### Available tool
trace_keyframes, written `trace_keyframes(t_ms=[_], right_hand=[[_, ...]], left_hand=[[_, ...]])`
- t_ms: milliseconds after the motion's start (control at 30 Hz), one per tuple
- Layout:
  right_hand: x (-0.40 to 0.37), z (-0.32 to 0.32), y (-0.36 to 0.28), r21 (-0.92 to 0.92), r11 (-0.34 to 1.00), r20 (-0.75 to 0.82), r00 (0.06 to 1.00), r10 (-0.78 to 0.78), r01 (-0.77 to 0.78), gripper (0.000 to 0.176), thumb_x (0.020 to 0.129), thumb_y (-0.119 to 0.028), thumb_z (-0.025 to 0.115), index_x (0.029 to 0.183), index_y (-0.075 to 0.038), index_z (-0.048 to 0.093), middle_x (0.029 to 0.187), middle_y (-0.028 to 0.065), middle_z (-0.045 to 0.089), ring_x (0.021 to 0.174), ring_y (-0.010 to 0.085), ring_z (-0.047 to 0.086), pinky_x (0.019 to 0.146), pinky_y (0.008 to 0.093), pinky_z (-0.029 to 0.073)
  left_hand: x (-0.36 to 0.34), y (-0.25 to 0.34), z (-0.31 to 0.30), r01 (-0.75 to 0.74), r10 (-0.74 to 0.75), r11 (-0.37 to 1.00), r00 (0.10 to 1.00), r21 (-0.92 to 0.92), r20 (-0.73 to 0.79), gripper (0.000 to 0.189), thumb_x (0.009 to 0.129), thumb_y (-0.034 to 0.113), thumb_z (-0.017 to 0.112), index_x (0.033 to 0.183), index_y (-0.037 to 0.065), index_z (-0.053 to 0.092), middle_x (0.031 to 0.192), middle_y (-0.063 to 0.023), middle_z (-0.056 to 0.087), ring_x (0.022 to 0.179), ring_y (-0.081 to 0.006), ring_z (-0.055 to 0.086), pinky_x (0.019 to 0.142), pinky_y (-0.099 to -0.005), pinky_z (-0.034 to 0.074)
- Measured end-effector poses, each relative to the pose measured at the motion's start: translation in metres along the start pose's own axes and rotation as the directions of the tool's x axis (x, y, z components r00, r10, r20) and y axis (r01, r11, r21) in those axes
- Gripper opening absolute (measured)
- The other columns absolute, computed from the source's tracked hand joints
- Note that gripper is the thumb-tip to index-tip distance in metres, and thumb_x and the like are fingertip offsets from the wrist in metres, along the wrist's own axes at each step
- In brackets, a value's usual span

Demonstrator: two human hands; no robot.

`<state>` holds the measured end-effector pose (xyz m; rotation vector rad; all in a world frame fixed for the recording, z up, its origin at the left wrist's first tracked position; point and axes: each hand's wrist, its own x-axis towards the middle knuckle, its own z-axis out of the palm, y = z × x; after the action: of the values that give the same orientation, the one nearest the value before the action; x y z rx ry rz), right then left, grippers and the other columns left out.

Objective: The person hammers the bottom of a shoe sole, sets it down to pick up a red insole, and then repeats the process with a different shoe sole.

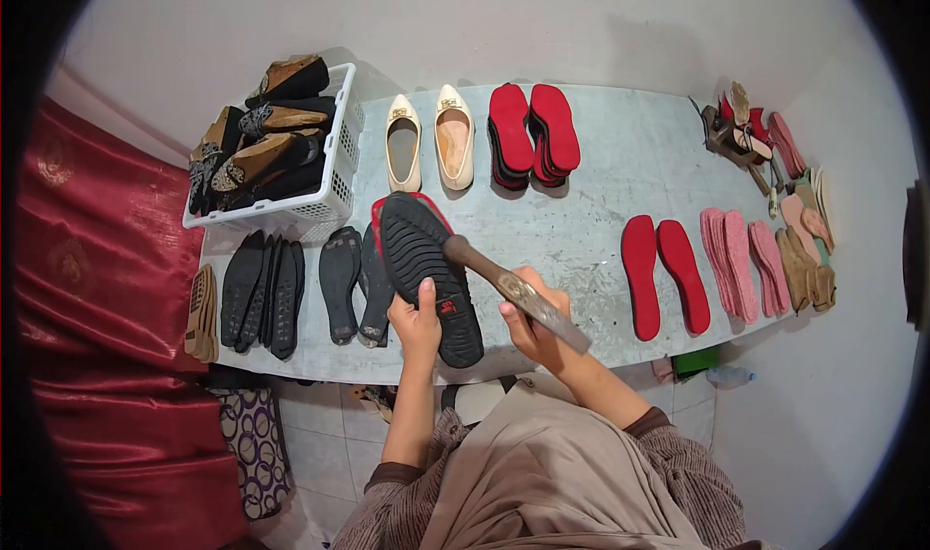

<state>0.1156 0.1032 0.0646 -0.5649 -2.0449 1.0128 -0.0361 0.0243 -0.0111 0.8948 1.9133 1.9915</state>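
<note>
My left hand (417, 325) is closed around the side of a black ridged shoe sole (431, 279), thumb pressed on its underside near a small red mark. A red edge (379, 223) shows behind the sole's upper end. My right hand (544, 320) grips a hammer (513, 291) with a brown handle, and its rounded far end lies against or just over the sole's right side; contact cannot be told. To the left, nearest my left hand, lie black soles (341, 284) on the table.
The table (581, 259) carries cream flat shoes (453, 138), stacked red insoles (533, 132), a red insole pair (639, 279) and pink insoles (728, 264). A white basket (334, 177) of shoes stands at left. Tools (741, 134) crowd the right corner; a red curtain (116, 337) hangs left.
</note>
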Motion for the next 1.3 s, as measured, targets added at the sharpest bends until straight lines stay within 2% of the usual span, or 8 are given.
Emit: trace_keyframes(t_ms=[300, 367, 567, 633, 733, 1100, 1200, 1300], right_hand=[[-0.018, 0.007, 0.014, 0.053, 0.991, -0.094, 0.989, -0.117, 0.122, 0.026, 0.082, -0.027, 0.062, 0.086, -0.003, 0.053, 0.072, 0.0101, 0.052, 0.052, 0.0271, 0.056, 0.044, 0.0324, 0.044], [-0.007, 0.003, 0.004, -0.074, 0.980, 0.138, 0.975, -0.173, 0.184, 0.031, 0.080, -0.030, 0.064, 0.087, -0.002, 0.054, 0.071, 0.0089, 0.051, 0.050, 0.0259, 0.056, 0.043, 0.0325, 0.044], [-0.023, 0.008, 0.003, 0.109, 0.985, 0.038, 0.990, -0.137, 0.132, 0.025, 0.081, -0.029, 0.064, 0.085, -0.007, 0.054, 0.060, 0.0076, 0.055, 0.048, 0.0252, 0.056, 0.044, 0.0318, 0.045], [-0.016, 0.002, -0.003, -0.023, 1.000, 0.302, 0.953, -0.010, 0.018, 0.027, 0.081, -0.031, 0.064, 0.085, -0.007, 0.052, 0.058, 0.0075, 0.054, 0.048, 0.0255, 0.056, 0.043, 0.0322, 0.044], [-0.021, 0.005, -0.001, -0.006, 0.983, 0.246, 0.953, -0.179, 0.186, 0.027, 0.081, -0.030, 0.063, 0.086, -0.007, 0.050, 0.057, 0.0081, 0.054, 0.047, 0.0284, 0.055, 0.042, 0.0337, 0.043], [-0.030, 0.012, -0.005, -0.091, 0.992, 0.409, 0.912, -0.039, 0.083, 0.032, 0.076, -0.039, 0.065, 0.081, -0.010, 0.051, 0.053, 0.0072, 0.054, 0.046, 0.0277, 0.055, 0.041, 0.0352, 0.041], [-0.027, 0.003, -0.004, -0.032, 0.988, 0.445, 0.888, -0.118, 0.148, 0.030, 0.078, -0.038, 0.064, 0.083, -0.011, 0.051, 0.052, 0.0083, 0.054, 0.046, 0.0293, 0.054, 0.041, 0.0360, 0.041], [-0.027, -0.001, -0.009, 0.006, 0.997, 0.462, 0.884, -0.067, 0.072, 0.027, 0.080, -0.036, 0.063, 0.084, -0.012, 0.052, 0.053, 0.0099, 0.053, 0.046, 0.0312, 0.053, 0.042, 0.0366, 0.041]], left_hand=[[0.009, 0.004, -0.001, 0.023, -0.048, 0.986, 0.988, -0.163, -0.149, 0.026, 0.090, 0.018, 0.053, 0.095, -0.007, 0.059, 0.092, -0.0105, 0.063, 0.084, -0.0150, 0.057, 0.078, -0.0279, 0.044], [0.009, 0.011, -0.001, 0.040, -0.062, 0.987, 0.989, -0.156, -0.137, 0.026, 0.090, 0.018, 0.053, 0.097, -0.007, 0.058, 0.093, -0.0103, 0.063, 0.084, -0.0148, 0.057, 0.078, -0.0278, 0.044], [0.011, 0.013, -0.002, 0.011, -0.040, 0.990, 0.978, -0.140, -0.205, 0.028, 0.091, 0.020, 0.051, 0.096, -0.007, 0.058, 0.091, -0.0095, 0.063, 0.083, -0.0141, 0.056, 0.077, -0.0273, 0.043], [0.012, 0.014, -0.005, 0.020, -0.029, 0.998, 0.983, -0.052, -0.180, 0.029, 0.091, 0.020, 0.051, 0.096, -0.007, 0.058, 0.092, -0.0093, 0.062, 0.083, -0.0137, 0.056, 0.077, -0.0267, 0.043], [0.013, 0.014, -0.007, 0.006, -0.026, 0.995, 0.979, -0.098, -0.201, 0.029, 0.091, 0.020, 0.051, 0.097, -0.007, 0.057, 0.094, -0.0089, 0.062, 0.084, -0.0134, 0.055, 0.077, -0.0263, 0.043], [0.021, 0.021, -0.014, 0.005, -0.082, 0.964, 0.957, -0.266, -0.278, 0.029, 0.091, 0.020, 0.050, 0.101, -0.008, 0.056, 0.098, -0.0104, 0.060, 0.086, -0.0142, 0.056, 0.079, -0.0263, 0.044], [0.024, 0.014, -0.018, -0.094, 0.081, 0.995, 0.966, -0.044, -0.244, 0.029, 0.092, 0.020, 0.050, 0.101, -0.008, 0.056, 0.099, -0.0104, 0.060, 0.086, -0.0144, 0.056, 0.078, -0.0260, 0.044], [0.022, 0.014, -0.020, -0.013, -0.062, 0.966, 0.957, -0.257, -0.284, 0.029, 0.092, 0.019, 0.050, 0.102, -0.007, 0.056, 0.098, -0.0104, 0.060, 0.085, -0.0140, 0.057, 0.076, -0.0256, 0.045]])
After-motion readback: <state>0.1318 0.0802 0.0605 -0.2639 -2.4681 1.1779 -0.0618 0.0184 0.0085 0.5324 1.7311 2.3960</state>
